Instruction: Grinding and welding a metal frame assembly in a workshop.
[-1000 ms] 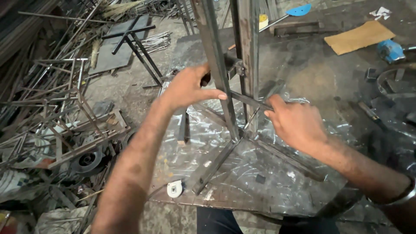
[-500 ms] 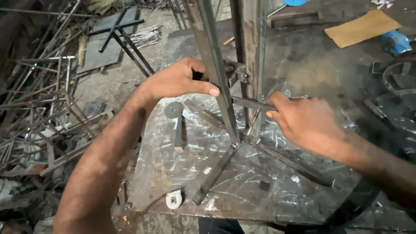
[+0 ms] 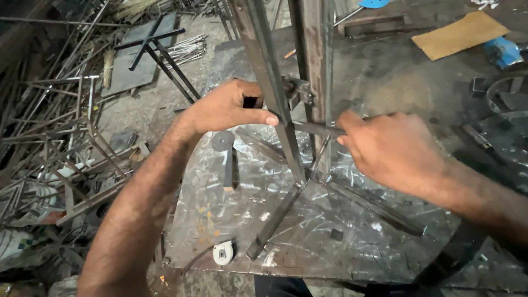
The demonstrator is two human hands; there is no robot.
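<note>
On the scratched steel bench (image 3: 352, 242), left hand (image 3: 228, 107) clenches the upright grey steel bar (image 3: 272, 93) firmly while right hand (image 3: 393, 151) fingers pinch the thin flat steel strip (image 3: 316, 129) level against it.

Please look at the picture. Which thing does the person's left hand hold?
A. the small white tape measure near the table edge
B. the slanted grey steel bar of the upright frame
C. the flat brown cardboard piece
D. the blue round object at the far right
B: the left hand wraps its fingers and thumb around the slanted grey steel bar of the upright frame, far from the other three things.
</note>
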